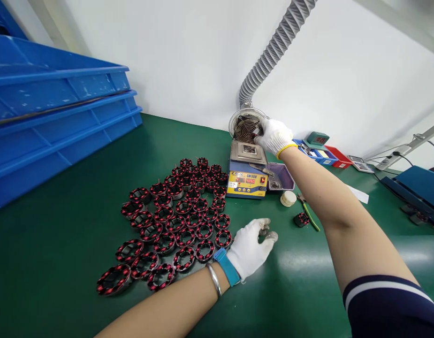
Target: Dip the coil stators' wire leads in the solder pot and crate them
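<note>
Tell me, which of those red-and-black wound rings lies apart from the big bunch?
The lone ring right of the gloved left hand, beside the green-handled tool; all the others crowd together left of the blue machine.

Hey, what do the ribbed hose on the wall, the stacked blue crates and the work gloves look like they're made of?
Ribbed hose: likely flexible grey plastic or foil ducting, with spiral ridges.
Blue crates: moulded plastic, slightly glossy and scuffed.
Gloves on the left hand and right hand: white knitted fabric, probably cotton, matte with greyed fingertips.
</note>
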### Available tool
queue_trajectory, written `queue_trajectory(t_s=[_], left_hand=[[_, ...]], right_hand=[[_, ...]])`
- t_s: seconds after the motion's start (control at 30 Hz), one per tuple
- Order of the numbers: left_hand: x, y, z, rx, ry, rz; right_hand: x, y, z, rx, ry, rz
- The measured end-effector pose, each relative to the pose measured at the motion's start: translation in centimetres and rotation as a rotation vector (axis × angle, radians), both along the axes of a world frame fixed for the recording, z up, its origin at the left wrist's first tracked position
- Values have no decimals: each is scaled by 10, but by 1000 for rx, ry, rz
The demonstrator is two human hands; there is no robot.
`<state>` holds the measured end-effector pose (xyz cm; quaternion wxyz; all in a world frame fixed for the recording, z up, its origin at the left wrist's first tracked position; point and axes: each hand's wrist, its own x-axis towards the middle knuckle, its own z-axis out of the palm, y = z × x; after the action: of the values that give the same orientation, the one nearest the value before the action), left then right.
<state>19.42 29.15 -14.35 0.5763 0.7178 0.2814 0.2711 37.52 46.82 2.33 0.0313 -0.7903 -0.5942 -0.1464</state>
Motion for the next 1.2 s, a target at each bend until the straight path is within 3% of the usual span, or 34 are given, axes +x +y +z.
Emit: queue_trajectory(t_s=[0.1, 0.2, 0.5, 0.67, 0.8, 0.87, 1.07, 1.2], left_hand=[[3, 3, -1, -43, -52, 117], [5, 4, -2, -70, -101, 212], [-2, 3, 2, 46, -28, 282], [-3, 5, 5, -63, 34, 273], [-1, 2, 7, -77, 103, 250], [1, 0, 7, -87, 115, 223], [3, 0, 6, -83, 30, 166], [3, 0, 2, -66, -2, 158]], right_hand=[[-10, -28, 5, 39, 157, -10], [-27, -66, -1, 13, 341, -12], [-61, -154, -68, -196, 756, -76], [-58, -172, -80, -288, 1112, 45], [-45, -165, -72, -395, 1281, -67], [-38, -152, -64, -376, 1290, -104], [-2, -80, -29, 80, 1047, -127], [20, -31, -22, 140, 856, -138]])
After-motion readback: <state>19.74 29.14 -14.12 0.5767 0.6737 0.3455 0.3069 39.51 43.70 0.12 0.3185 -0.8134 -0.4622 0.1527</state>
